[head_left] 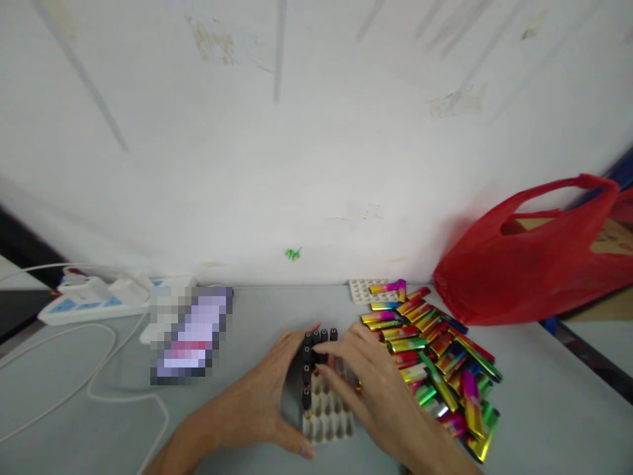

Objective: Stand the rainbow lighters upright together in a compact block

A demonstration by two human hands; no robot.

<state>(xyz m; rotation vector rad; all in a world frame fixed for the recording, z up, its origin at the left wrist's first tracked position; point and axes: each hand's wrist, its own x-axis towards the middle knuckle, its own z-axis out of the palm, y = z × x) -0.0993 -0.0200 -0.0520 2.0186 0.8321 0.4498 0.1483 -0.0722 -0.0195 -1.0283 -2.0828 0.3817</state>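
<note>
While your right hand (378,373) pinches a black piece (322,359), left hand (257,404) spread around pale pocketed tray (329,429), shiny sleeves (408,345) blurrily marked

A grey table (257,309) is spanning the lower frame. At lower left, a power strip (64,313), white cable (116,398) and phone (198,330) are resting on it; at bottom centre, a tray (329,423); toward the right, a second tray (361,292), shiny cases (440,345) and a red bag (524,264).

A pocketed tray (327,430), partly filled with black pieces (306,397), was flanked by the left hand (257,399); one piece was touched by the right hand (370,373). Metallic-coloured casings (408,345) were heaped near a red plastic bag (534,264).
</note>
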